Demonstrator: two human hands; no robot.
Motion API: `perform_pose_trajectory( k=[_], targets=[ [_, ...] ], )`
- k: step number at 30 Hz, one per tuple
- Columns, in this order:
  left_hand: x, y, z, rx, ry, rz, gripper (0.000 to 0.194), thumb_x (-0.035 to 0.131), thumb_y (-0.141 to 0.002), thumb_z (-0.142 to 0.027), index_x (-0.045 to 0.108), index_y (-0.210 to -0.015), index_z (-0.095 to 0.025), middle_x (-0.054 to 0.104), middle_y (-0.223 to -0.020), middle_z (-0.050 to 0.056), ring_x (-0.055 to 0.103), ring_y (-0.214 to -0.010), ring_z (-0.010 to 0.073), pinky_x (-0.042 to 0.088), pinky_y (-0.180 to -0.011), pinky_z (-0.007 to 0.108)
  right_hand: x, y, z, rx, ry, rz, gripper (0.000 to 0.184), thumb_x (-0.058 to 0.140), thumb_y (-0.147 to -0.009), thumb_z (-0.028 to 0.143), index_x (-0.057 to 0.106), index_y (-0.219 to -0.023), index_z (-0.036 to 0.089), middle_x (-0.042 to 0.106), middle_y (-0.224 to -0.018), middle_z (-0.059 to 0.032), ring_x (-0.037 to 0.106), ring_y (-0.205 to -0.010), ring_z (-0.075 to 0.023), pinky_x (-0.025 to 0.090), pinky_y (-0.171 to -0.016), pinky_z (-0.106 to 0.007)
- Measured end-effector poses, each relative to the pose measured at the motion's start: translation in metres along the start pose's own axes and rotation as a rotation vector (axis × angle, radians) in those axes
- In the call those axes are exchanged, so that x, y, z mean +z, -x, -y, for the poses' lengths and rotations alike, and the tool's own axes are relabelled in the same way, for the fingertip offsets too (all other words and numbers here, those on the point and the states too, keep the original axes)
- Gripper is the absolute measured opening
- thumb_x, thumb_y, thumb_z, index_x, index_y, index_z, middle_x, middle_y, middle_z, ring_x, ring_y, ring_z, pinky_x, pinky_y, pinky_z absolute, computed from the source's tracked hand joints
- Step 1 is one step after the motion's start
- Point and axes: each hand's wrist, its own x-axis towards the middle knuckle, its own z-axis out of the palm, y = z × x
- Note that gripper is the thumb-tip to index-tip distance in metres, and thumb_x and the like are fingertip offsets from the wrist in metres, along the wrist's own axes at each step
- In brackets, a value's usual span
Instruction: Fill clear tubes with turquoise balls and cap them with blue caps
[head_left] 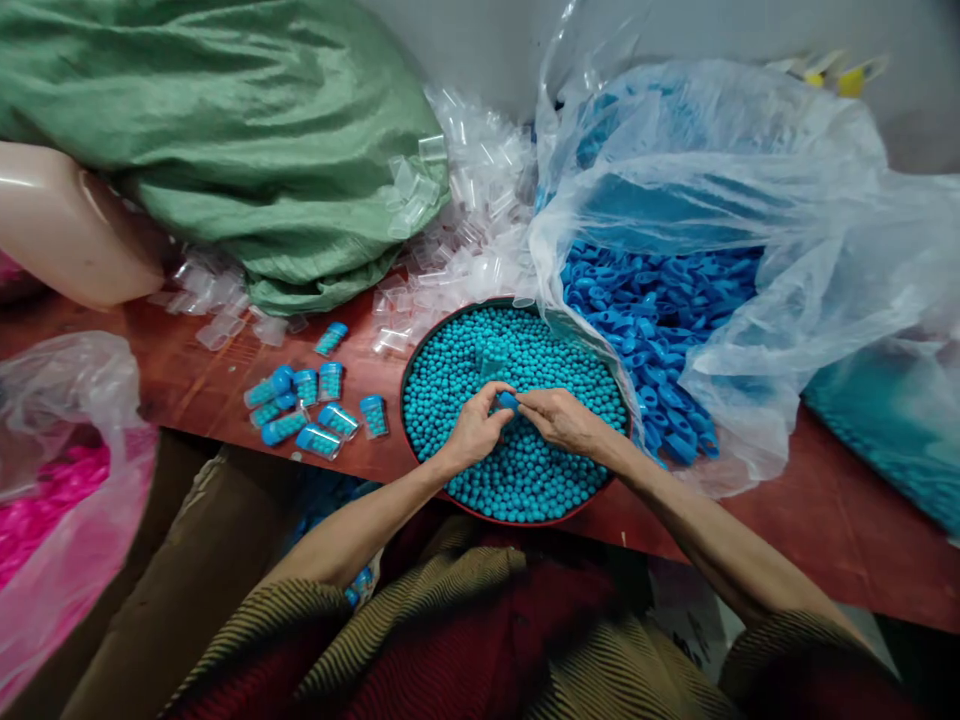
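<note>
My left hand (477, 428) and my right hand (561, 420) meet above a round red-rimmed tray full of turquoise beads (525, 485). Between their fingertips is a small blue cap (508, 401), pinched from both sides. Whatever lies under the cap is hidden by my fingers. Just beyond my hands, a clear container (492, 353) rests on the beads. Several capped containers of beads (339, 420) lie on the red table to the left of the tray.
Loose clear containers (480, 200) are heaped behind the tray, beside a green sack (300, 150). An open plastic bag holds blue caps (667, 330) at the right. A pale plastic tub (67, 220) and bagged pink pieces (52, 500) are at left. Bagged turquoise beads (885, 450) lie far right.
</note>
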Motion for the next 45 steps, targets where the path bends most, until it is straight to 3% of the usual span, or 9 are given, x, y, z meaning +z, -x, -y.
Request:
perform_pose_trajectory(
  k=[5,9,12,15,20,28,34,40,45],
  targets=[
    [-0.009,-0.001,-0.010,-0.028,0.000,0.077,0.029,0.053,-0.078,-0.027,0.050,-0.106,-0.021,0.051,-0.077,-0.004,0.048,-0.047,0.0053,0.040,-0.038,0.016,-0.016,0.000,-0.007,0.081,-0.413,0.012,0.021,0.054,-0.081,0.025,0.066,-0.096,0.017,0.064,-0.083,-0.0029,0.057,-0.072,-0.0136,0.044,-0.068,-0.026],
    [-0.014,-0.002,-0.016,-0.026,-0.012,0.130,0.030,0.052,-0.079,-0.032,0.049,-0.106,-0.020,0.051,-0.074,-0.004,0.047,-0.048,0.0065,0.037,-0.038,0.017,-0.011,-0.002,-0.007,0.307,-0.711,-0.154,0.036,0.057,-0.078,0.028,0.060,-0.111,0.015,0.065,-0.085,-0.0021,0.057,-0.059,-0.0121,0.049,-0.058,-0.027],
    [-0.011,-0.001,-0.015,0.000,-0.040,0.057,0.033,0.053,-0.079,-0.033,0.049,-0.110,-0.020,0.052,-0.075,-0.003,0.048,-0.053,0.0086,0.041,-0.044,0.019,-0.002,-0.005,0.003,0.251,-0.495,-0.295,0.033,0.053,-0.082,0.025,0.061,-0.114,0.016,0.068,-0.090,-0.0055,0.063,-0.076,-0.0170,0.052,-0.073,-0.033],
    [-0.006,-0.001,-0.009,0.075,-0.012,-0.055,0.043,0.054,-0.079,-0.034,0.047,-0.120,-0.020,0.060,-0.089,0.002,0.056,-0.070,0.0135,0.048,-0.061,0.025,0.004,-0.003,0.016,0.070,-0.201,-0.250,0.039,0.048,-0.088,0.025,0.054,-0.125,0.017,0.065,-0.110,-0.0112,0.060,-0.103,-0.0213,0.047,-0.091,-0.038],
    [0.000,-0.003,-0.006,0.165,0.092,-0.094,0.042,0.054,-0.080,-0.035,0.049,-0.118,-0.018,0.059,-0.116,0.007,0.056,-0.107,0.0199,0.044,-0.093,0.032,0.015,0.002,0.030,0.005,0.047,-0.148,0.093,0.069,-0.072,0.043,0.021,-0.144,0.007,0.048,-0.127,-0.0240,0.054,-0.111,-0.0324,0.050,-0.086,-0.046],
    [0.009,0.006,-0.020,0.127,0.079,-0.130,0.018,0.053,-0.081,-0.026,0.050,-0.097,-0.017,0.054,-0.075,-0.002,0.051,-0.067,0.0101,0.043,-0.065,0.022,0.041,0.006,0.029,0.038,0.116,-0.332,0.086,0.065,-0.071,0.042,0.024,-0.140,0.010,0.051,-0.110,-0.0196,0.059,-0.088,-0.0310,0.053,-0.066,-0.043],
    [0.013,0.011,-0.009,0.248,-0.121,-0.191,0.014,0.046,-0.082,-0.017,0.050,-0.095,-0.018,0.057,-0.083,0.000,0.052,-0.074,0.0115,0.044,-0.071,0.024,0.055,0.009,0.025,0.012,0.116,-0.345,0.088,0.063,-0.074,0.043,0.016,-0.142,0.013,0.051,-0.111,-0.0190,0.060,-0.086,-0.0291,0.053,-0.061,-0.040],
    [-0.048,0.032,-0.005,0.178,-0.508,-0.323,0.027,0.046,-0.085,-0.028,0.052,-0.110,-0.019,0.061,-0.085,0.002,0.057,-0.076,0.0152,0.045,-0.073,0.027,0.046,0.008,0.043,-0.036,0.165,-0.147,0.071,0.058,-0.082,0.041,0.028,-0.141,0.016,0.046,-0.130,-0.0208,0.060,-0.100,-0.0298,0.054,-0.071,-0.041],
    [-0.117,0.042,0.004,0.068,-0.953,-0.656,0.040,0.044,-0.085,-0.032,0.054,-0.118,-0.014,0.062,-0.101,0.013,0.059,-0.091,0.0268,0.046,-0.080,0.039,0.015,0.016,0.018,-0.027,0.048,-0.409,0.025,0.042,-0.093,0.028,0.061,-0.108,0.021,0.066,-0.099,-0.0086,0.062,-0.092,-0.0190,0.051,-0.082,-0.033]
  ],
)
